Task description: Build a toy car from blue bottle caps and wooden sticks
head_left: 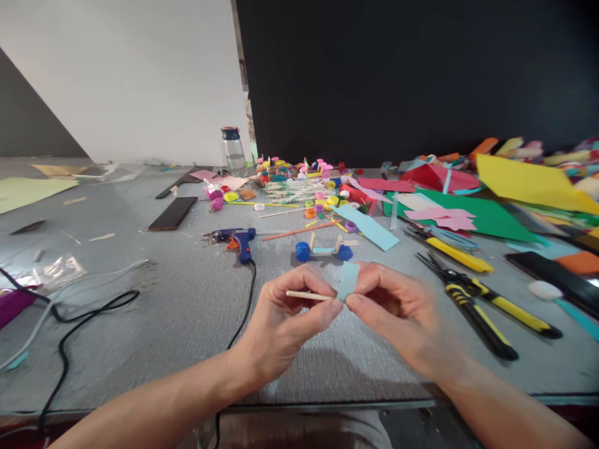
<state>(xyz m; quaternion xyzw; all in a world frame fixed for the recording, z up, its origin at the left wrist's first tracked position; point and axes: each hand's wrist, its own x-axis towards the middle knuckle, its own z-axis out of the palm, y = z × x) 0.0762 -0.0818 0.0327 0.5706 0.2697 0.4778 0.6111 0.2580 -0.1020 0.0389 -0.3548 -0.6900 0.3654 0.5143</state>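
Observation:
Between thumb and fingers, my left hand (292,312) pinches a thin pale wooden stick (306,295). My right hand (397,305) grips a small light blue paper piece (347,279), which meets the stick's end at my left fingertips. Just beyond my hands stands a little assembly with blue bottle caps (302,251), a light blue strip and short upright wooden pieces. A blue hot glue gun (241,242) lies on its side to the left of it, its black cord running toward me.
Yellow-and-black pliers (472,296) and a yellow cutter knife (458,254) lie to the right. Behind are a light blue paper strip (367,226), several coloured caps and sticks, and a water bottle (233,149). A dark phone (173,213) and cables (65,343) occupy the left.

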